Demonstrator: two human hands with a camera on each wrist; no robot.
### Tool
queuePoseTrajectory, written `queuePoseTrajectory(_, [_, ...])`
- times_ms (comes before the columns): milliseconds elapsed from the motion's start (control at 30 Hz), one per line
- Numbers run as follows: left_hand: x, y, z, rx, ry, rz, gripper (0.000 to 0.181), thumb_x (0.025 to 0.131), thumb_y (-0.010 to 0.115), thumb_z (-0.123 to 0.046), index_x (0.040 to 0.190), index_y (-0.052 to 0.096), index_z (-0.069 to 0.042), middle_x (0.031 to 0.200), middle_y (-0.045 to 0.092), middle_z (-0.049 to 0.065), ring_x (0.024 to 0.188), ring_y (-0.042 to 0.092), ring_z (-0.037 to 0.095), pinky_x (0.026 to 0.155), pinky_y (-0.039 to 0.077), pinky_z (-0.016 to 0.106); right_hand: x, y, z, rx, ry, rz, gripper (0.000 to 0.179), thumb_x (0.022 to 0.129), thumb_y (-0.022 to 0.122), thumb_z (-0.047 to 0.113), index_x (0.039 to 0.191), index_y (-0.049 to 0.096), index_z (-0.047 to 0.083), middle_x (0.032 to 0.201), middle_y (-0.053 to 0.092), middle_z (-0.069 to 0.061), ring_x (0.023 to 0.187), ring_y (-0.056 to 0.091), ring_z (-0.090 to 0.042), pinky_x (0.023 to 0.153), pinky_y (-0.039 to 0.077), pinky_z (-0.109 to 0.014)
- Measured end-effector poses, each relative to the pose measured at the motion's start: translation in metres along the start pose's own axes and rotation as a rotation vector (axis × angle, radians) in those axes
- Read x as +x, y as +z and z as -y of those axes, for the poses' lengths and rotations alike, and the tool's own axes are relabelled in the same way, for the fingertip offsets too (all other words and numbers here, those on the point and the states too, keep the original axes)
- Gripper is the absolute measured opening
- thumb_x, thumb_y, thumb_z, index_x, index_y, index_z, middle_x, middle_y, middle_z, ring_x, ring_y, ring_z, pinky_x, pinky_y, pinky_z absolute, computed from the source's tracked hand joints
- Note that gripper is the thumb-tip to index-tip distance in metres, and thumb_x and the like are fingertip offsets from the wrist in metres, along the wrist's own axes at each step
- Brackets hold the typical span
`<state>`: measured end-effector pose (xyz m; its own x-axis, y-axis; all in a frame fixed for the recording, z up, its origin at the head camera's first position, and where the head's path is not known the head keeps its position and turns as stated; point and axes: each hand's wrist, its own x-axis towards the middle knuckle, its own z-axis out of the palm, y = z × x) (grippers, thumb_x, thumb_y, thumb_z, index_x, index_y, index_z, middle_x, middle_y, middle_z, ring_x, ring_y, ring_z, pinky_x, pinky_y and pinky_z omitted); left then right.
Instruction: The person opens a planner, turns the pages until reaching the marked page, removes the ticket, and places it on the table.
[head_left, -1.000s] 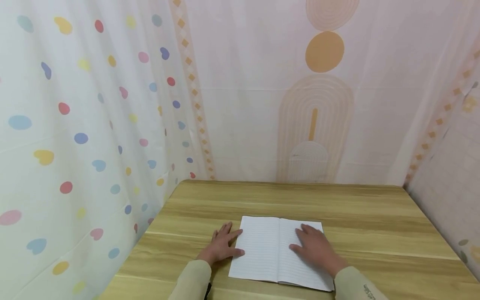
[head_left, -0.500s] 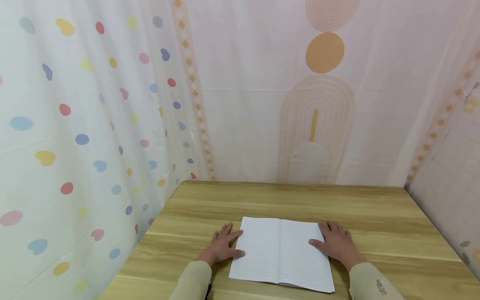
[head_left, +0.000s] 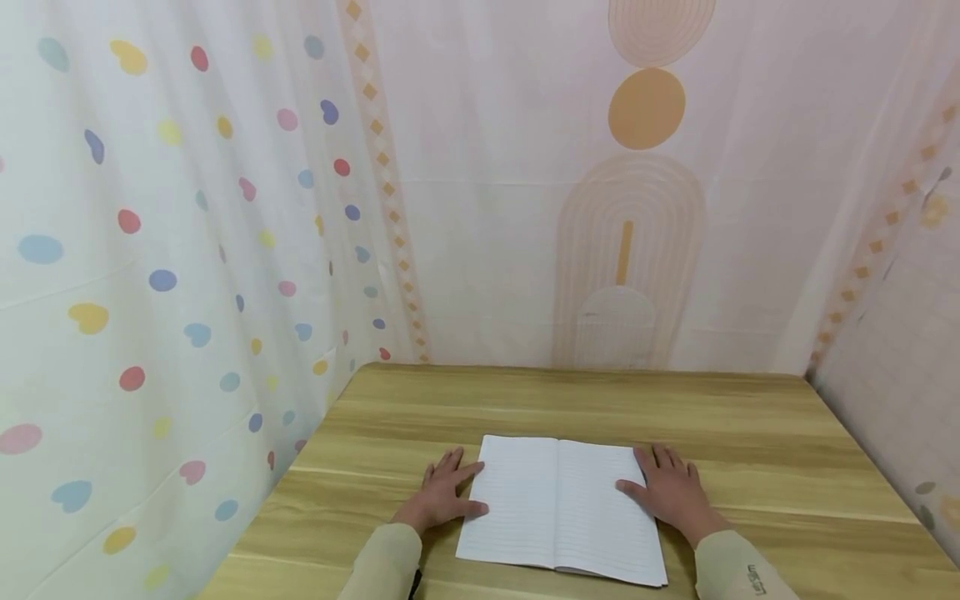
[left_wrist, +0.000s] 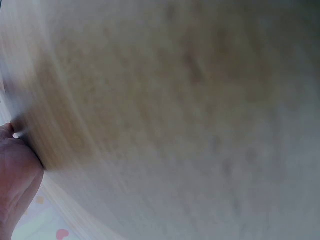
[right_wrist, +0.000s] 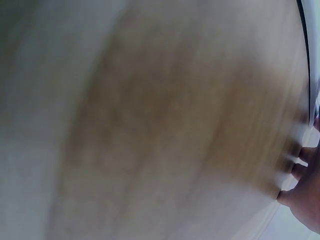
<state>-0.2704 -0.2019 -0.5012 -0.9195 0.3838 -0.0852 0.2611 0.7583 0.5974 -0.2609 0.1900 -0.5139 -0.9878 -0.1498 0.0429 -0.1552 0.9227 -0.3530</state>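
Note:
An exercise book (head_left: 517, 500) with ruled white pages lies spread flat on the wooden table, its centre fold running roughly away from me. My left hand (head_left: 441, 493) rests at the book's left edge, fingers spread, with thumb and index fingertip at the page margin. On the other side my right hand (head_left: 675, 493) lies across the right edge, thumb on the page and the other fingers reaching past the upper right corner. In the left wrist view part of the left hand (left_wrist: 17, 175) shows at the left border. The right wrist view catches the right hand's fingertips (right_wrist: 297, 172) against the tabletop.
The wood-grain table (head_left: 600, 400) extends beyond the book to a pale patterned curtain (head_left: 480, 250) at the back. A curtain with coloured dots (head_left: 187, 250) hangs along the left side, and another pale curtain (head_left: 907, 350) closes off the right.
My right hand has slid rightward from the middle of the right page to its outer edge, then stayed there. The left hand and the book have kept their places.

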Motion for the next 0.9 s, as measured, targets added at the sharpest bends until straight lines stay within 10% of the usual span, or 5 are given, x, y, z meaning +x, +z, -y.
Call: queuePoseTrajectory(900, [0.000,-0.001,-0.002,0.024,-0.010,0.014,0.076,0.086,0.076,-0.042,0.148,0.047,-0.010,0.160,0.012,0.029,0.148,0.005,0.046,0.115,0.000,0.063,0.003,-0.011,0.017,0.083,-0.117,-0.115,0.052,0.089,0.074,0.031,0.128,0.063,-0.002,0.137,0.047,-0.036,0.129,0.040,-0.054,0.100,0.030,-0.073])
